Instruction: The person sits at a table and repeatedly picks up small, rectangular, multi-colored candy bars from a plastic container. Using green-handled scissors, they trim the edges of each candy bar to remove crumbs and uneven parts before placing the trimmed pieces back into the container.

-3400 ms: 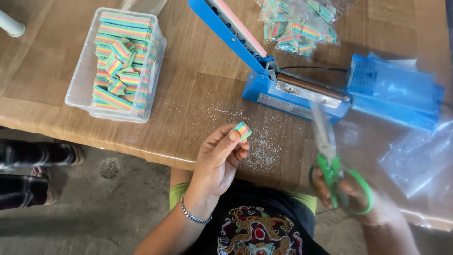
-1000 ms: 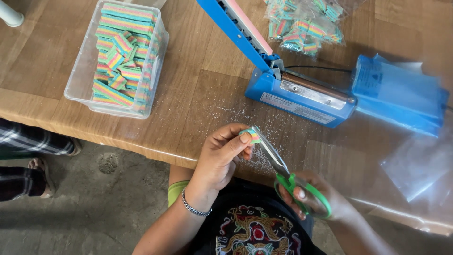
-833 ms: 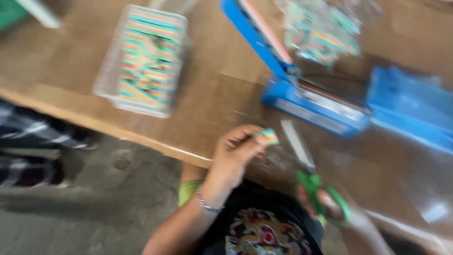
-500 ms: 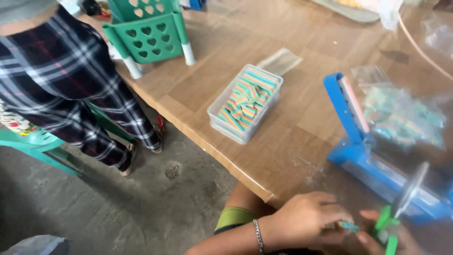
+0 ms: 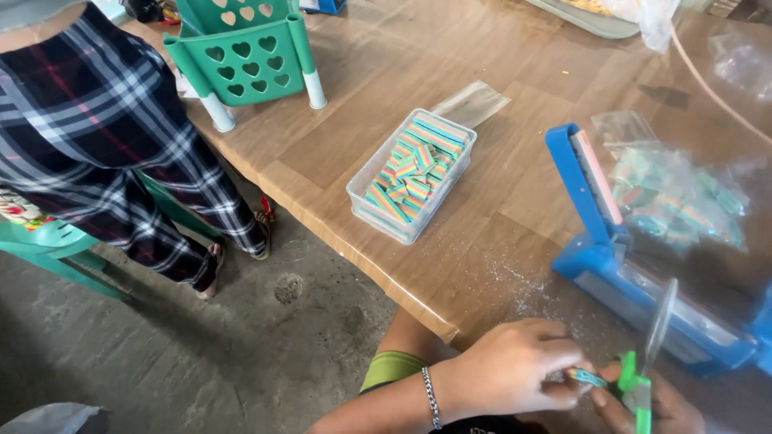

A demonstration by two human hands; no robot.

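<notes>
Head view: left hand (image 5: 515, 371) pinches a striped candy strip (image 5: 585, 377) at the tabletop's near edge, its long axis running toward the right hand (image 5: 655, 406), which grips green-handled scissors (image 5: 643, 362), blades up. Strip appears uncut; clear tub (image 5: 412, 175) holds many more.

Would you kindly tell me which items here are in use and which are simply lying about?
In use: left hand, rainbow candy strip, right hand, green scissors.

Lying about: tub of candy strips, blue heat sealer, green basket, filled bags.
</notes>
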